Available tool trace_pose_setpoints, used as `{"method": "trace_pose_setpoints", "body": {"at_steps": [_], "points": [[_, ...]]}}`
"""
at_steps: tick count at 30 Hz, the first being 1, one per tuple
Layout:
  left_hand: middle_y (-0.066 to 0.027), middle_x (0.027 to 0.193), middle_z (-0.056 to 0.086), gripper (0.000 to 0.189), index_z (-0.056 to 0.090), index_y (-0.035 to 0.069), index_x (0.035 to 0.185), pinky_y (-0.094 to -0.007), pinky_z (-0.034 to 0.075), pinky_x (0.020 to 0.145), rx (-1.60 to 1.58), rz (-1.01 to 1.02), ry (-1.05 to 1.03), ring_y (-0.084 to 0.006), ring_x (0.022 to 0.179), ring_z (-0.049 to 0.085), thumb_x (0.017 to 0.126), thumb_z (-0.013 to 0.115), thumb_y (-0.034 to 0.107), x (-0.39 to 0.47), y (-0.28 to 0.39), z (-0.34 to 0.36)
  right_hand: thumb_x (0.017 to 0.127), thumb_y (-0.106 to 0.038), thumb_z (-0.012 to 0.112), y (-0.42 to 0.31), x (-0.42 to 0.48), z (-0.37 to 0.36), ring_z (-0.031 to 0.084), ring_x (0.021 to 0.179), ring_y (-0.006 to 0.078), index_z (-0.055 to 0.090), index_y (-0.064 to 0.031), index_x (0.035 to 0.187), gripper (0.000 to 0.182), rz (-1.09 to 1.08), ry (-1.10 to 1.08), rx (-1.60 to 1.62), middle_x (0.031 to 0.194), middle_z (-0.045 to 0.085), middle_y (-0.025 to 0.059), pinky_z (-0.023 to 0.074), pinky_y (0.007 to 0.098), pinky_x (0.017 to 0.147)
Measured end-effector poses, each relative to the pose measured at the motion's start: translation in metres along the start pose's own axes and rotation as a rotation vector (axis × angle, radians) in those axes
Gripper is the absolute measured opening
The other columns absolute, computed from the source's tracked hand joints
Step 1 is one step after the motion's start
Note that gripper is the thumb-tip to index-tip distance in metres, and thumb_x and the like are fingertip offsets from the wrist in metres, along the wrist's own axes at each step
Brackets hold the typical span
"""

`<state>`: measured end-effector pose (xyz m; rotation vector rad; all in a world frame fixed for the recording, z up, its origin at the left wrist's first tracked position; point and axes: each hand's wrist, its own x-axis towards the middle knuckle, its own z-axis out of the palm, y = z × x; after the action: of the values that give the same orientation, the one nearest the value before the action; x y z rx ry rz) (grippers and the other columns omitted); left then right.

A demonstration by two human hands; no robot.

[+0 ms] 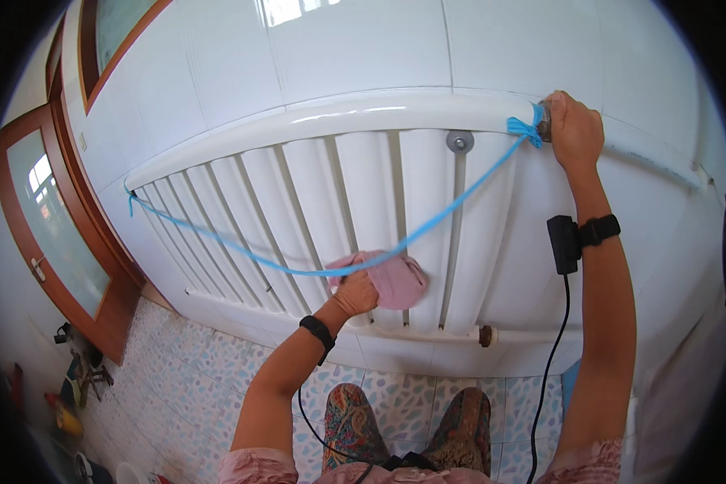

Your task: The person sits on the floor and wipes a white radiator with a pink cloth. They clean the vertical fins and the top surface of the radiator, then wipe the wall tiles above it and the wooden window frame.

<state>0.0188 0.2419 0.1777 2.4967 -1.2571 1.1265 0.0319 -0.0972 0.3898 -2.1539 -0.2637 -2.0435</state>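
Observation:
A white wall radiator with upright columns fills the middle of the view. My left hand is closed on a pink cloth, which lies against the radiator's lower columns. My right hand grips the dark fitting at the top right end of the radiator. Beside that hand a light blue cord is knotted; it sags across the radiator's front, passing over the cloth, to the top left end.
A white pipe runs right from the top fitting, another from the lower one. Patterned floor tiles lie below. A wooden door with frosted glass stands at left. Several items, among them a white container, are at lower left. Black cables hang from both wrists.

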Motion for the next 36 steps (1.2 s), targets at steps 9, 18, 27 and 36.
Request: {"method": "trace_pose_setpoints", "body": {"at_steps": [9,18,27,36], "points": [[-0.0188,0.123,0.046,0.059,0.048,0.008,0.121,-0.0521,0.024,0.098,0.137,-0.293,0.529,-0.0417,0.114,0.038,0.069,0.062,0.029,0.122,-0.021,-0.042,0.092,-0.031,0.036,0.004,-0.001,0.001,0.053,0.057,0.0293,0.056,-0.0076,0.067,0.039,-0.019,0.015,-0.044,0.058,0.056,0.0112,0.0402,0.0401,0.061],[-0.0298,0.12,0.04,0.067,0.046,-0.004,0.116,-0.0467,0.034,0.085,0.126,-0.396,-0.333,-0.0409,0.107,0.041,0.061,0.061,0.031,0.023,0.067,0.049,0.093,-0.036,0.03,0.025,-0.003,0.003,0.059,0.069,0.0318,0.066,-0.0132,0.087,0.043,-0.021,-0.045,-0.126,0.073,0.063,0.0106,0.046,0.0395,0.067],[-0.0174,0.122,0.045,0.073,0.049,0.006,0.118,-0.0466,0.031,0.096,0.201,0.037,-0.233,-0.0369,0.114,0.041,0.057,0.067,0.042,-0.059,0.03,0.119,0.088,-0.023,0.037,-0.005,-0.001,-0.004,0.054,0.061,0.0363,0.056,-0.0049,0.063,0.036,-0.005,0.06,-0.097,0.061,0.057,0.0164,0.0389,0.0464,0.062],[-0.0176,0.124,0.045,0.055,0.049,0.006,0.12,-0.052,0.025,0.098,-0.118,-0.003,0.469,-0.04,0.116,0.038,0.068,0.06,0.019,0.144,0.054,-0.005,0.089,-0.027,0.035,0.001,0.006,-0.014,0.054,0.06,0.0352,0.058,-0.0054,0.064,0.04,-0.027,0.036,-0.015,0.062,0.059,0.015,0.0396,0.0463,0.059]]}}
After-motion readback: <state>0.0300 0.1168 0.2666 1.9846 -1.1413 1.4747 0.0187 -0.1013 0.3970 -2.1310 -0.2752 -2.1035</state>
